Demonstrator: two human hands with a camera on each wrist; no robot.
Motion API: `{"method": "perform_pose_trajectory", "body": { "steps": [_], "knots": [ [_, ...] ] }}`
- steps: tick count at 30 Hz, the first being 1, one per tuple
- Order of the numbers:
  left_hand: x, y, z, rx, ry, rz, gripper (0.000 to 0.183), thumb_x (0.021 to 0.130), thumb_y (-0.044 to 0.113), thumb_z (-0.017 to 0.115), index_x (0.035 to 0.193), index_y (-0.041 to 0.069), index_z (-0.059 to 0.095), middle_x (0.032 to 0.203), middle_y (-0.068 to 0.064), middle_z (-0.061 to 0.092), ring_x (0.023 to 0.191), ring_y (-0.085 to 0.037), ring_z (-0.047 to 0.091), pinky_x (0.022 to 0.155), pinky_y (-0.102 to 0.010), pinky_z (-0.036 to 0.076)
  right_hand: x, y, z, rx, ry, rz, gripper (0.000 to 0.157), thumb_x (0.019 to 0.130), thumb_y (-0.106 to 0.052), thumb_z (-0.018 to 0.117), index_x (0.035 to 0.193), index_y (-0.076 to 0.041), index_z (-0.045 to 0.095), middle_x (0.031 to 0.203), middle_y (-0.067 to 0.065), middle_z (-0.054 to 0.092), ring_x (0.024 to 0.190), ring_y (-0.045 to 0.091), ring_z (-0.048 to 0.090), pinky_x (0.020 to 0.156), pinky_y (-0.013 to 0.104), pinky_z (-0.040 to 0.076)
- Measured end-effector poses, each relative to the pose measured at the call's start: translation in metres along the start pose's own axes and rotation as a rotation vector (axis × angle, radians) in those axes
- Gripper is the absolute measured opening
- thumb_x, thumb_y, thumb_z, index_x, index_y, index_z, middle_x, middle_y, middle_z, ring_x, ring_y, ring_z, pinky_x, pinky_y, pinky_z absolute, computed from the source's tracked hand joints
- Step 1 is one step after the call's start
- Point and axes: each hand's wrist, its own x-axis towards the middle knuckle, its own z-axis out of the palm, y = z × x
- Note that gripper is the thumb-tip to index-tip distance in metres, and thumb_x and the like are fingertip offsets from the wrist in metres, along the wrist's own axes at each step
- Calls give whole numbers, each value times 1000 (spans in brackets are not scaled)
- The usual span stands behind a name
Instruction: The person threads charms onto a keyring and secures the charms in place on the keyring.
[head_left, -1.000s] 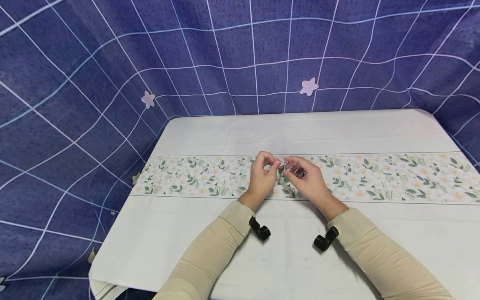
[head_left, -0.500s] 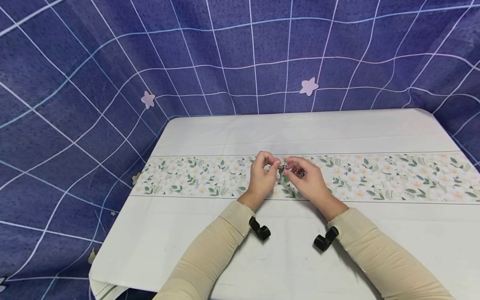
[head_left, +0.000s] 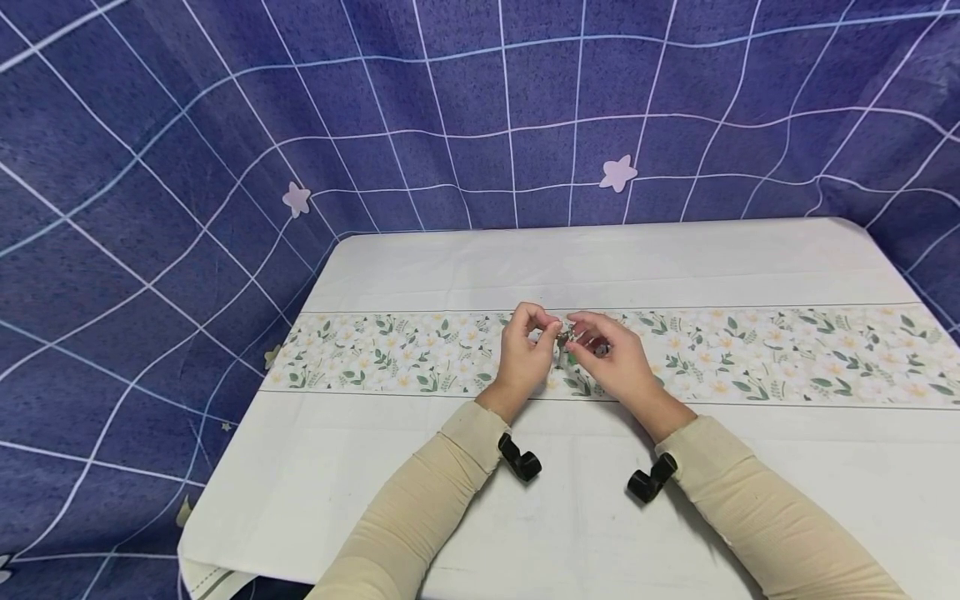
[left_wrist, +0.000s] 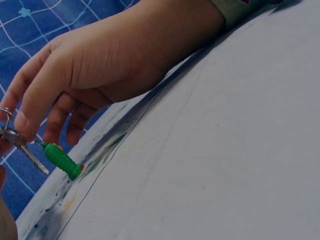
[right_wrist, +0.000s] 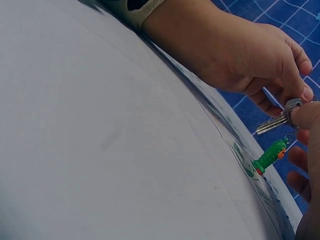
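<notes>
Over the middle of the floral strip, both hands meet at a small bunch of metal keys on a key ring (left_wrist: 7, 115). My left hand (head_left: 525, 354) pinches it between thumb and forefinger. From the other side, the thumb and forefinger of my right hand (head_left: 613, 354) grip the ring, the other fingers loosely bent. A silver key (right_wrist: 272, 123) points downward below the fingertips. Beside it a green bumpy charm (left_wrist: 60, 159) with red-orange bits dangles from a short chain. Fingers partly hide the ring and the key heads.
The table (head_left: 360, 467) wears a white cloth with a floral band (head_left: 405, 354) across it. A blue curtain (head_left: 465, 100) with white lines and stars stands behind and at the left. Black wrist cameras (head_left: 520, 458) sit at both cuffs.
The right fingertips have shifted very slightly at the key ring, and the metal pieces there have turned a little. Left hand and both forearms have stayed in place.
</notes>
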Motion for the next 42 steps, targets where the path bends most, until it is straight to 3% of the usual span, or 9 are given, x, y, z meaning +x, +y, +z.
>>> {"method": "perform_pose_trajectory", "body": {
  "steps": [23, 33, 42],
  "knots": [
    [-1, -3, 1, -29, 4, 5, 19, 90, -16, 63, 89, -11, 45, 91, -28, 65, 94, -43, 69, 84, -46, 57, -1, 2, 1, 11, 16, 12, 31, 90, -7, 76, 120, -5, 69, 97, 11, 69, 79, 21, 65, 71, 37, 57],
    [-1, -2, 1, -32, 5, -10, 18, 91, -15, 63, 89, -11, 45, 91, -28, 66, 96, -45, 68, 85, -45, 57, -1, 2, 1, 10, 19, 12, 30, 90, -7, 76, 119, -5, 70, 96, 11, 69, 78, 19, 64, 70, 29, 55],
    [-1, -3, 1, -21, 12, -15, 18, 91, -14, 63, 89, -9, 46, 91, -27, 66, 96, -42, 69, 83, -48, 57, -1, 2, 1, 10, 22, 13, 27, 90, -7, 76, 117, -4, 71, 96, 11, 69, 78, 20, 64, 70, 30, 55]
  ]
}}
